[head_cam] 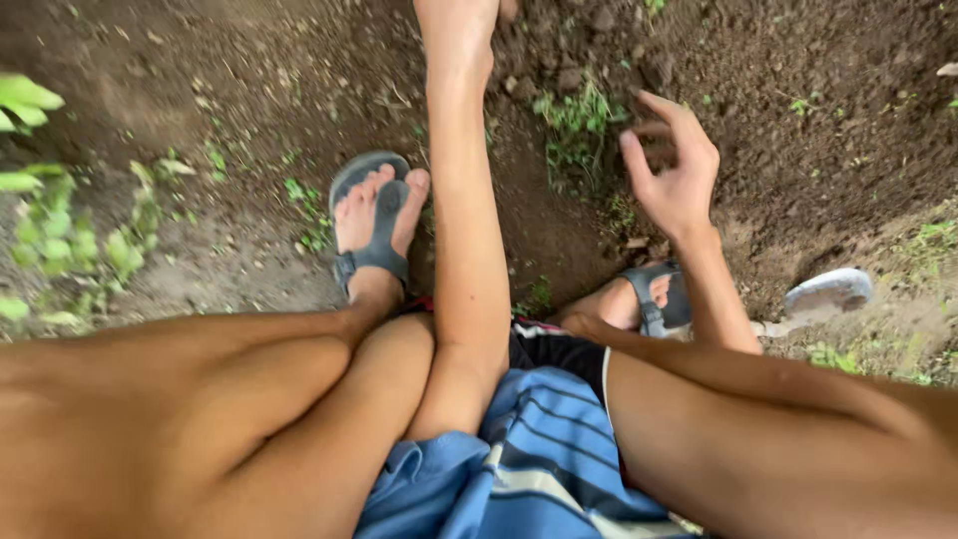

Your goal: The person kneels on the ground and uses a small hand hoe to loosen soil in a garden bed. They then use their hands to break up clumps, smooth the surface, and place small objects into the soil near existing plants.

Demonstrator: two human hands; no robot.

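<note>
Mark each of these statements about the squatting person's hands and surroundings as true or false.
1. The right hand is open with curled fingers, holding nothing. True.
2. The left hand grips a metal trowel. False: no tool shows; the hand reaches to the top edge of the picture and is mostly cut off.
3. A small clump of weeds grows in the soil just left of the right hand. True.
4. The person is barefoot. False: a grey sandal is strapped on the left foot, and another shows on the right foot.
5. The ground is paved concrete. False: it is bare dark soil.
</note>
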